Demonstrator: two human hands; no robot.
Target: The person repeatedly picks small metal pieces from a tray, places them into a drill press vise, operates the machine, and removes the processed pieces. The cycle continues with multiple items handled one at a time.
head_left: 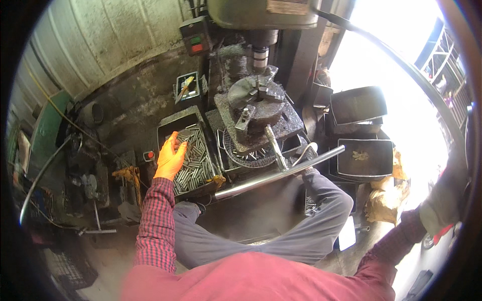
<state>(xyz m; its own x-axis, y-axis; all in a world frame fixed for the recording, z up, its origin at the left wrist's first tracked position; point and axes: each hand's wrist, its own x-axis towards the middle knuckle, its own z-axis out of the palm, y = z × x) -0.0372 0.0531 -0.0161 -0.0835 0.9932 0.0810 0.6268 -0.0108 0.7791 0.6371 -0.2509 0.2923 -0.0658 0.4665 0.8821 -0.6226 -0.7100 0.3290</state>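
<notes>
My left hand [170, 156], in an orange glove, is over a rectangular metal bin [205, 128] full of short metal pins [193, 165]. Its thumb and forefinger stand apart, and nothing shows between them. Far out at the right edge, my right hand [439, 213] is in shadow beside a long curved lever [419, 75]; its fingers are hidden, so its grip is unclear. Ahead of me a drill press spindle [260, 56] hangs above a jawed chuck [256, 98], which is mounted on a chip-covered table [228, 120]. A metal rod [276, 145] slopes down from the chuck.
A shiny bar [281, 174] crosses in front of my knees. Right of the press are stacked dark trays [359, 105], one holding a pale glove [360, 156]. Beyond the bin sits a small box with a brush [186, 88]. A switch box [197, 42] hangs behind.
</notes>
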